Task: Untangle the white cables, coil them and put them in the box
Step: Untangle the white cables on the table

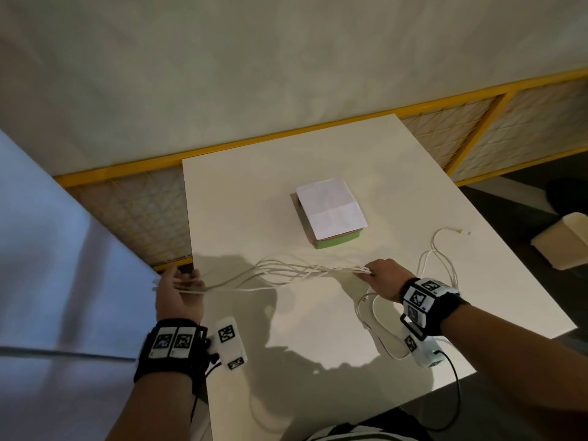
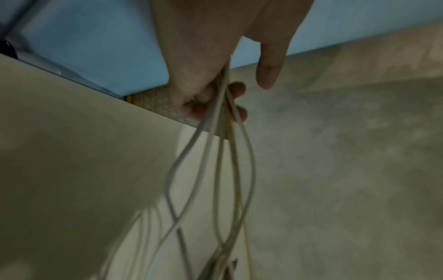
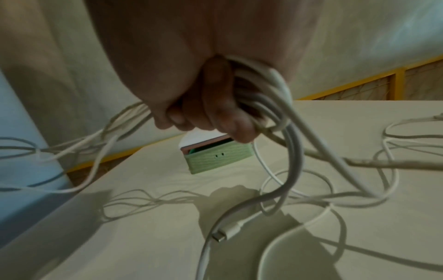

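Observation:
Several white cables [image 1: 286, 271] hang taut above the white table [image 1: 241, 198], stretched between my two hands. My left hand [image 1: 178, 286] is at the table's left edge, its fingers [image 2: 236, 89] curled round the strands [image 2: 215, 151]. My right hand [image 1: 381, 277] grips the other end as a bundle in its fist [image 3: 206, 106]. More cable lies in loose loops [image 1: 440, 259] to its right and under the right wrist, with a USB-C plug [image 3: 224, 232] on the tabletop. The box [image 1: 331, 214], green with a white sheet on top, stands beyond the cables; its green side [image 3: 218, 158] faces my right hand.
A yellow-framed mesh fence [image 1: 127, 205] runs behind and left of the table. A pale blue panel [image 1: 47, 249] stands at the left. A beige block [image 1: 563, 246] lies on the floor to the right. The table's near edge is close to my body.

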{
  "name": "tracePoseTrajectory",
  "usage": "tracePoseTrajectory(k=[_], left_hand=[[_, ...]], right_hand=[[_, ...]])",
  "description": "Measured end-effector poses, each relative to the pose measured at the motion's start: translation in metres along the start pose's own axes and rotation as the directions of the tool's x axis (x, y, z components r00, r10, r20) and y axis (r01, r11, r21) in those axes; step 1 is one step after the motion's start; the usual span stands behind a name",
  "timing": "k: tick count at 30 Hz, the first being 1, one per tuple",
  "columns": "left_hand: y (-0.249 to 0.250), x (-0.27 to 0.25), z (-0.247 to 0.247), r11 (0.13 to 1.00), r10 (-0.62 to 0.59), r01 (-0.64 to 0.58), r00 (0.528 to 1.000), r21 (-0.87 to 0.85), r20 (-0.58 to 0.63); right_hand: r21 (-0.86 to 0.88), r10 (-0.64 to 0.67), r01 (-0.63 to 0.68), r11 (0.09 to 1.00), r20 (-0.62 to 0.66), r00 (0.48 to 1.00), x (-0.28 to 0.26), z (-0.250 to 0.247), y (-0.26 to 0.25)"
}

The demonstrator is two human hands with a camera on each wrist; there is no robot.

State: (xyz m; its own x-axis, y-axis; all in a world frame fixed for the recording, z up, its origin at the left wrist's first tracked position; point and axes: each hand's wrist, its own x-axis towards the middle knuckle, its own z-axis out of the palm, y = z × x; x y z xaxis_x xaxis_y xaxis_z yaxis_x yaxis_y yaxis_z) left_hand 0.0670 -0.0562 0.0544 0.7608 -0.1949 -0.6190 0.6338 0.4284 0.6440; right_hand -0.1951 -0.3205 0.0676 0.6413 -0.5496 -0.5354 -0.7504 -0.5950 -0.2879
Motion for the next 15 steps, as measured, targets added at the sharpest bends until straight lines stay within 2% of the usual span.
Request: tracePoseTrajectory(k=[2, 5, 9, 11, 12, 14, 15], left_hand=[[-0.012, 0.003, -0.002, 0.989, -0.085, 0.087, 0.996, 0.122, -0.024], [-0.032, 0.006, -0.004, 0.964, -0.2, 0.208, 0.978, 0.166, -0.065], [-0.047, 0.012, -0.007, 0.925, -0.26, 0.28, 0.959, 0.256, -0.11], [-0.048, 0.015, -0.009, 0.888, -0.22, 0.26, 0.964, 0.38, -0.147], [-0.049, 0.02, -0.012, 0.842, -0.187, 0.255, 0.965, 0.476, -0.186], [-0.046, 0.02, -0.012, 0.693, -0.04, 0.223, 0.962, 0.686, -0.272], [-0.044, 0.019, -0.008, 0.633, 0.033, 0.175, 0.967, 0.754, -0.252]], right_hand=[[0.016, 0.015, -0.015, 1.0, -0.015, 1.0, -0.001, -0.002, -0.006], [0.021, 0.028, -0.027, 0.999, -0.046, 0.999, -0.002, -0.004, -0.007], [-0.003, 0.04, -0.04, 0.999, -0.06, 0.997, -0.004, -0.008, -0.005], [-0.017, 0.044, -0.045, 0.999, -0.065, 0.997, -0.004, -0.008, -0.003], [-0.023, 0.047, -0.048, 0.999, -0.066, 0.997, -0.005, -0.008, -0.003], [-0.028, 0.052, -0.053, 0.998, -0.062, 0.997, -0.006, -0.007, -0.005], [-0.03, 0.053, -0.054, 0.998, -0.06, 0.997, -0.005, -0.006, -0.006]])
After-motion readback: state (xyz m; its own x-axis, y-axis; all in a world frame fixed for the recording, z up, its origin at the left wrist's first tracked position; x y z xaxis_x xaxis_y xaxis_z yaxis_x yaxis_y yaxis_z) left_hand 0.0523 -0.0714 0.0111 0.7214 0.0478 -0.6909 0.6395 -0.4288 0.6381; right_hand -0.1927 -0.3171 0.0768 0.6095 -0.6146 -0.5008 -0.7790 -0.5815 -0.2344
